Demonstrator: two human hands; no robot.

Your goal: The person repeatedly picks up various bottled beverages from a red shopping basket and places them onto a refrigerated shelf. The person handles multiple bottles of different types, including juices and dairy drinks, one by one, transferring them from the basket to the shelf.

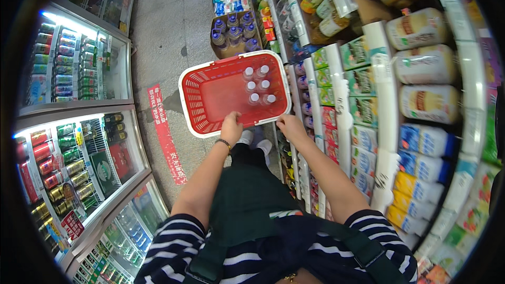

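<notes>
A red plastic shopping basket with a white rim (pixel 184 102) lies before me, with several white-capped clear bottles (pixel 251 86) standing in its right part. My left hand (pixel 231 127) is at the basket's near wall, its fingers curled by the rim; whether they grip it I cannot tell. Close to the near right corner of the basket is my right hand (pixel 291 128), with thumb and fingertips drawn together; contact with the rim is unclear. The left part of the basket's floor shows bare red plastic.
Glass-door coolers of cans and bottles (pixel 75 106) line the left side. On the right run shelves of cartons and bottled drinks (pixel 365 98). Beyond the basket stands a cardboard box of blue-capped bottles (pixel 234 35). A red printed strip (pixel 165 138) is on the grey floor (pixel 165 27).
</notes>
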